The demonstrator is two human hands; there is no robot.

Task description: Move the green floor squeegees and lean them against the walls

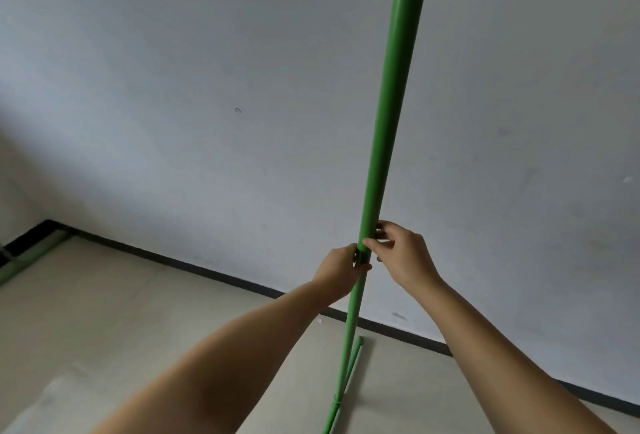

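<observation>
A green floor squeegee stands almost upright in front of me, its long handle (391,104) running from the top edge down to its green head (343,395) on the floor near the wall. My left hand (341,269) is wrapped around the handle from the left. My right hand (401,253) pinches the handle just above it with fingertips and thumb. A second green squeegee (31,260) lies low at the far left along the skirting by the corner.
A white wall (207,87) with a black skirting strip (214,276) fills the background and meets a side wall at the far left corner. The floor (121,312) is pale beige tile.
</observation>
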